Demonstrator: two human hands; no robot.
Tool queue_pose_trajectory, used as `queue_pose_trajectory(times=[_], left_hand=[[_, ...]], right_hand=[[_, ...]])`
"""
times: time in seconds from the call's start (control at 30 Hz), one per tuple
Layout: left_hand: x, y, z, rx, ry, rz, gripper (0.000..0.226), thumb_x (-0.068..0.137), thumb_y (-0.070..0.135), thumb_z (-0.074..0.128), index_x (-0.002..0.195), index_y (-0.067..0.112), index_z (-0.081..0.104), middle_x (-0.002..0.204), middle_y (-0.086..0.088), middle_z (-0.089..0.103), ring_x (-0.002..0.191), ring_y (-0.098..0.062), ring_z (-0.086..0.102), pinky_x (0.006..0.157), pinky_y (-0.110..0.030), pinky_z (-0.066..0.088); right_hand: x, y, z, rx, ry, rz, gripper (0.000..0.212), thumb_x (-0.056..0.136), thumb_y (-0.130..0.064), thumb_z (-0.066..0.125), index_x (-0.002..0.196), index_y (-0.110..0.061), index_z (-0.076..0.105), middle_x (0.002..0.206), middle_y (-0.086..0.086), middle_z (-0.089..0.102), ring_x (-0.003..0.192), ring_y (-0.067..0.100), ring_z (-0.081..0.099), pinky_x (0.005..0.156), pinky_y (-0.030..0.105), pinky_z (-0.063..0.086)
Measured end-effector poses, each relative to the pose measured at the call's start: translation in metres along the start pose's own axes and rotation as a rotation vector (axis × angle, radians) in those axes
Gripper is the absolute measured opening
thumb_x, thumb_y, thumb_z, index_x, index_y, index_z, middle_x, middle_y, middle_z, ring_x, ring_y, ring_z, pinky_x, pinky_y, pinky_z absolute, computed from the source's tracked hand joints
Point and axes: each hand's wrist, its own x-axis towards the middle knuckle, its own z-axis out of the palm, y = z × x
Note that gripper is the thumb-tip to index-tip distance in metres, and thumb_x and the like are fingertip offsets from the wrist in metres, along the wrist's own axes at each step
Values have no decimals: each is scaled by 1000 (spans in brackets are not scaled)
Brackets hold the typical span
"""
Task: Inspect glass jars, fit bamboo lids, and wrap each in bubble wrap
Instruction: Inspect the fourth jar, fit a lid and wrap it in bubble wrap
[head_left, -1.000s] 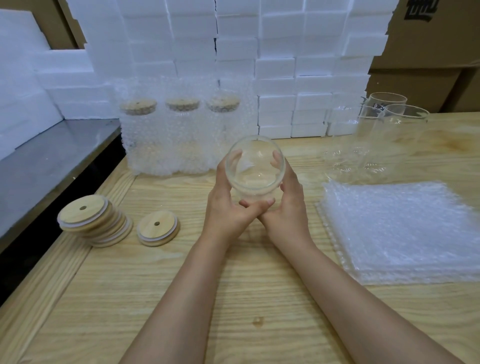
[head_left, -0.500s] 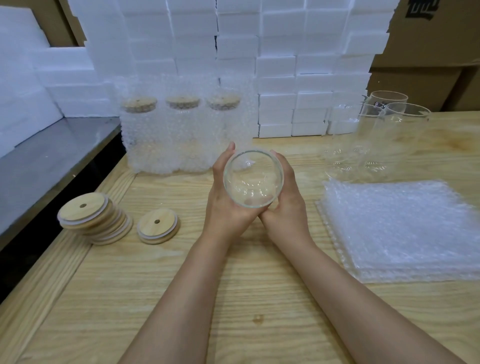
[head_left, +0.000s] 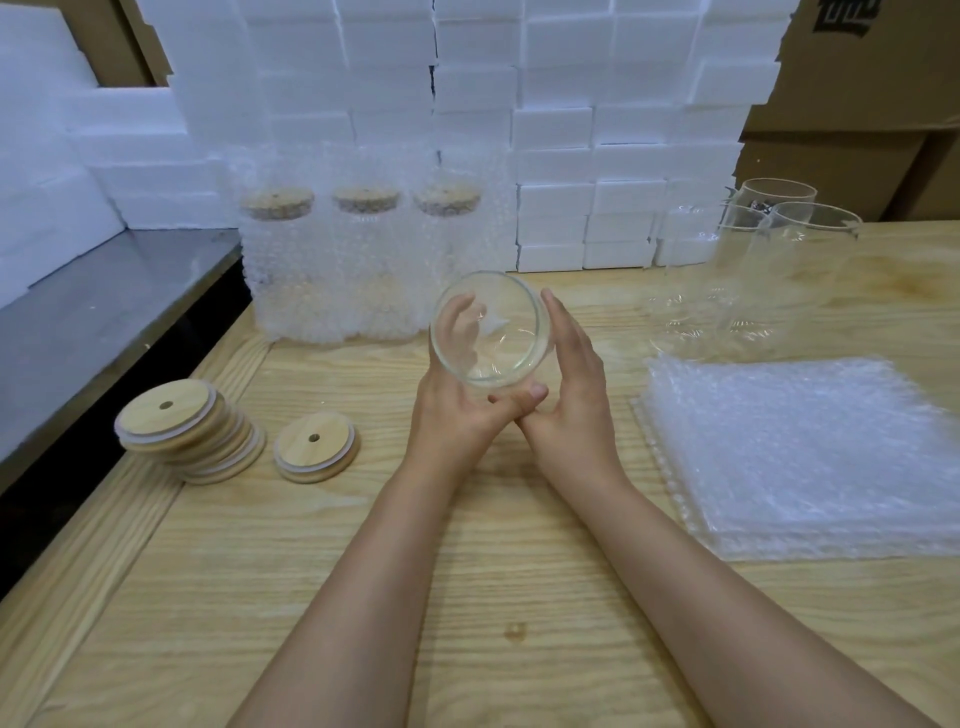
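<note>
Both hands hold one glass jar above the middle of the tabletop. The left hand grips it, fingers curled round the far side and visible through the glass, thumb crossing beneath. The right hand lies flat against the jar's right wall with its fingers straight, pressing rather than clasping. The jar is tipped so its open mouth faces the person and its long axis runs away toward the far edge, which reads as the inspection step, with the lid not yet fitted. A single bamboo lid lies to the left of the hands, just beside a leaning stack of lids near the left edge, so the left hand is the nearer one. Bubble wrap sheets lie toward the right edge. Three wrapped jars stand at the far edge, with bare jars toward the far right corner.
</note>
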Motion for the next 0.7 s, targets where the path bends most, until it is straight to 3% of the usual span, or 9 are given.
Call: queue_pose_trajectory(times=[0.07,0.13,0.2,0.27,0.33,0.5,0.6,0.7], left_hand=[[0,-3,0,-8,-4,-42,103,56,46,81,144,34,30,139,11,47,130,-5,46,96,-16,45],[-1,-3,-1,8,2,-59,112,54,49,82,149,36,23,132,16,52,127,2,47,89,-4,40],[-1,-1,-1,48,16,-46,112,52,55,78,147,43,20,134,13,53,125,3,47,92,-5,39],[0,4,-1,86,36,-15,105,53,58,75,141,50,19,136,8,52,125,2,48,95,-9,40],[0,7,0,120,51,29,96,55,57,74,135,57,21,138,8,50,126,0,46,100,-18,41],[0,6,1,204,64,106,100,59,43,82,126,73,14,139,20,44,126,3,43,99,-7,33],[0,0,3,223,78,150,102,60,30,84,129,66,17,135,25,43,123,5,44,94,0,31],[2,-3,3,217,79,170,104,62,13,87,132,55,23,136,20,46,119,-1,50,88,0,34]], right_hand=[[0,0,0,17,-5,18,87,80,-9,73,141,-46,25,142,-24,36,131,8,33,106,15,25],[1,1,0,38,-9,29,84,79,-10,75,145,-37,30,146,-17,39,132,10,35,109,24,30],[1,1,1,77,-10,36,86,78,-14,77,142,-46,29,142,-21,41,131,7,38,107,25,33],[2,2,0,128,-8,49,89,76,-18,78,131,-64,26,132,-35,42,126,-6,41,100,13,35],[2,5,1,170,-8,70,88,74,-17,79,126,-66,27,122,-46,43,118,-18,42,90,1,35],[3,14,6,267,-30,90,88,72,-3,79,142,-25,29,119,-49,40,113,-25,41,87,0,35],[3,15,5,252,-38,54,87,72,-2,77,141,-19,28,126,-35,40,114,-26,38,89,-1,33],[3,14,6,162,-22,18,85,73,0,77,142,-12,29,121,-53,28,111,-29,35,86,-3,32]])
